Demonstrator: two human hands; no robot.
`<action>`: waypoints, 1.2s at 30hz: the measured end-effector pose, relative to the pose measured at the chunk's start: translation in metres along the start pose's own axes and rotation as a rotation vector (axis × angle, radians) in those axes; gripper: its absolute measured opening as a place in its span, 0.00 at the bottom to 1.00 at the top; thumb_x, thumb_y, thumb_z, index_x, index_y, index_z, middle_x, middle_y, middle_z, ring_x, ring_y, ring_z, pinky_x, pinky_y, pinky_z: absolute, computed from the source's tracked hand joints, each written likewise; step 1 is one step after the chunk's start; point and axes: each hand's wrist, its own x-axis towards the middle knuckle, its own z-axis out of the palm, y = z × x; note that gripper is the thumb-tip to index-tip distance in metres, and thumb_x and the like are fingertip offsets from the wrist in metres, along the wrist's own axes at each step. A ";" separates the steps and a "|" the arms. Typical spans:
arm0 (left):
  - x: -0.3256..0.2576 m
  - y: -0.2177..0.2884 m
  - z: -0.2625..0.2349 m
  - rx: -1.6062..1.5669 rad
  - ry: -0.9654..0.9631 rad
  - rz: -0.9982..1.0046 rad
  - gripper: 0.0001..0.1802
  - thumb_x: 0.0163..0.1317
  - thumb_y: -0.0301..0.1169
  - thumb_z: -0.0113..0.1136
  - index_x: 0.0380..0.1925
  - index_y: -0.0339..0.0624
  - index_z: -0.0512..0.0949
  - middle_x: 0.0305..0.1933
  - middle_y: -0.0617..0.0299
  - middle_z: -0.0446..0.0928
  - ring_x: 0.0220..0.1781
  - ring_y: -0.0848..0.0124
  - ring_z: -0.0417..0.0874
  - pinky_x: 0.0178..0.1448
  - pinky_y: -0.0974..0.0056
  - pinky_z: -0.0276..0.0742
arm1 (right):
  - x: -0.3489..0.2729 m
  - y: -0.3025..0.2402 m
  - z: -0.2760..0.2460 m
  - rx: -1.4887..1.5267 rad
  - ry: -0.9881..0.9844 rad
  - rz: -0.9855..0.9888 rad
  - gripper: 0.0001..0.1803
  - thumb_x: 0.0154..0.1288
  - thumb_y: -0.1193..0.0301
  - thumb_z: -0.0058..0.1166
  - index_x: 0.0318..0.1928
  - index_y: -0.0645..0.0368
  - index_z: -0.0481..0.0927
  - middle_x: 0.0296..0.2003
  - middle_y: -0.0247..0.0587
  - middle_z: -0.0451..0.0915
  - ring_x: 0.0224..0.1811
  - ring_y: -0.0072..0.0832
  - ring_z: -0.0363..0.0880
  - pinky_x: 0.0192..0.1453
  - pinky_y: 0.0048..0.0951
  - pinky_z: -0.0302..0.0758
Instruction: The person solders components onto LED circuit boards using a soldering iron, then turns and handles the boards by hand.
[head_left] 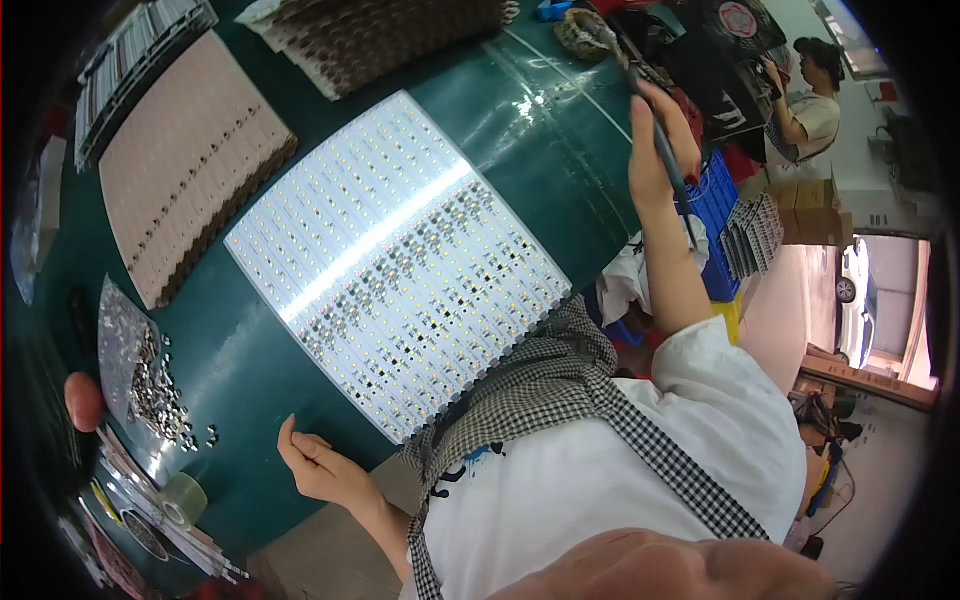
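Observation:
My right hand is raised at the upper right, its fingers wrapped round a dark-handled soldering iron. The iron's far end reaches up beside a small round, crusted container. My left hand is low at the near table edge, fingers loosely curled with their tips apart, and nothing shows in it. Between the hands lies a white panel of LED circuit boards, with rows of small yellowish LEDs and dark components. It lies tilted on the green table, its near corner by my checked apron.
Small metal parts spill from a clear bag at left. Stacked brownish boards and another stack stand at the back. A tape roll sits lower left. A blue crate stands right; a co-worker is beyond.

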 end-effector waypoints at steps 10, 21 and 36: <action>0.017 0.031 0.016 0.067 -0.267 -0.071 0.12 0.65 0.34 0.47 0.42 0.41 0.76 0.24 0.50 0.76 0.24 0.63 0.76 0.32 0.63 0.70 | -0.002 0.005 0.011 0.009 -0.464 0.399 0.12 0.67 0.72 0.44 0.49 0.55 0.74 0.20 0.36 0.77 0.18 0.17 0.71 0.27 0.20 0.69; 0.032 0.034 0.022 -0.143 -0.365 -0.149 0.09 0.60 0.28 0.53 0.34 0.32 0.75 0.16 0.63 0.71 0.20 0.77 0.68 0.28 0.68 0.65 | -0.080 -0.066 -0.008 0.242 -0.631 0.251 0.09 0.57 0.79 0.56 0.39 0.61 0.74 0.27 0.41 0.79 0.29 0.22 0.79 0.35 0.22 0.73; 0.002 0.023 -0.044 -0.922 -0.464 -0.106 0.13 0.52 0.19 0.61 0.38 0.33 0.70 0.35 0.61 0.76 0.24 0.85 0.70 0.24 0.80 0.61 | -0.078 -0.102 -0.063 0.744 -0.418 0.449 0.16 0.54 0.85 0.55 0.41 0.62 0.66 0.35 0.43 0.79 0.35 0.22 0.77 0.40 0.20 0.73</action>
